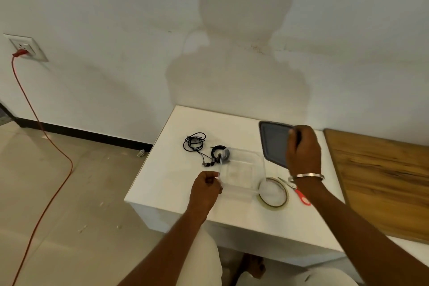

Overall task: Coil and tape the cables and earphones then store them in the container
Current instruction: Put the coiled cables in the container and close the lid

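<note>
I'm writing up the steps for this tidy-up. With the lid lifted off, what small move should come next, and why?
Probably set the lid down on the table. The right hand grips it in the air, the left hand holds the container, and the earphones lie loose, so a hand must be freed to coil them.

The clear container sits mid-surface. Left of it the white top lies bare to the edge. Behind-left, tangled earphones and a coiled cable crowd it. Right, tape roll and scissors block; the lifted lid overhangs.
</note>
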A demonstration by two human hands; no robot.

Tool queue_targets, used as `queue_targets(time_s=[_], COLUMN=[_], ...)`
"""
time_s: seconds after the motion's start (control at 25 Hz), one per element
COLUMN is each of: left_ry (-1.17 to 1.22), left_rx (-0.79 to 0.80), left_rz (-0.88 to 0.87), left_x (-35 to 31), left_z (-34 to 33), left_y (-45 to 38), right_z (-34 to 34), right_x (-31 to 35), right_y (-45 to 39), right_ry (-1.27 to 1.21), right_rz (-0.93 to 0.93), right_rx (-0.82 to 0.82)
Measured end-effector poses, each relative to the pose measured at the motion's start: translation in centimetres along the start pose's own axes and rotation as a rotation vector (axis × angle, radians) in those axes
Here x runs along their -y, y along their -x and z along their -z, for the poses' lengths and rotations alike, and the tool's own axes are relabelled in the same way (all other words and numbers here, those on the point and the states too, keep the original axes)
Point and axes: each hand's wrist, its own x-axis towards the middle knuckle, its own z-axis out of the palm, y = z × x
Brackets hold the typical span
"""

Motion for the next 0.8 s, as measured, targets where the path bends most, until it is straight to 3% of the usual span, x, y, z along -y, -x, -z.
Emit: queue_targets(time_s=[0.16,0.32,0.64,0.8], left_ry=[-0.051,-0.157,-0.655,-0.900], left_rx=[-0.007,-0.043,-0.181,-0.015], left_rz=[0.004,-0.031,-0.530,-0.597], left_x=[-0.1,0.4,-1.5,-4.6], left_z=[-0.2,-0.5,1.2,-0.3], left_y=[-0.1,-0.4,-7.5,-12.6], right_z=[1.6,1.8,0.2,-0.3], right_x=[-4.5,-9.7,-14.8,-15.7], right_y=[-1.4,-1.2,-0.8,-1.2], right_ry=[-0.144,-0.082,0.053,0.167], right_rz=[-0.494,-0.768,-0.810,-0.707], right_rx=[-0.181,-0.192,0.057,0.148])
